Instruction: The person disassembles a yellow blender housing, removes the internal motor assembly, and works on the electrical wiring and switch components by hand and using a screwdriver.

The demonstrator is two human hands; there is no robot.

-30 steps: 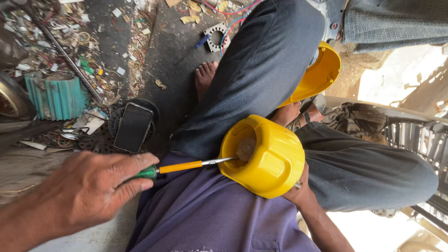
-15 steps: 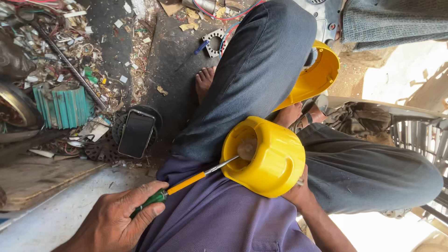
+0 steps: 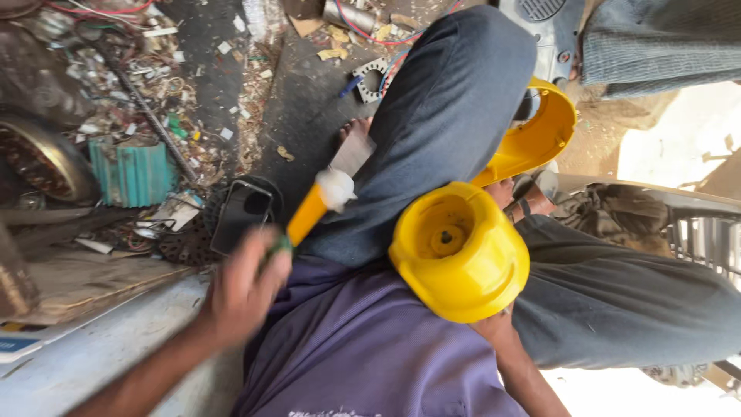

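Yellow plastic housing (image 3: 461,251) rests on the person's lap, open side up, steadied from beneath by the right hand (image 3: 494,328), its grip mostly hidden. Left hand (image 3: 243,289), blurred, is closed around a screwdriver (image 3: 309,216) lifted clear toward the floor's debris. Seemingly between screws; next, the tip needs re-seating in the housing's centre recess.
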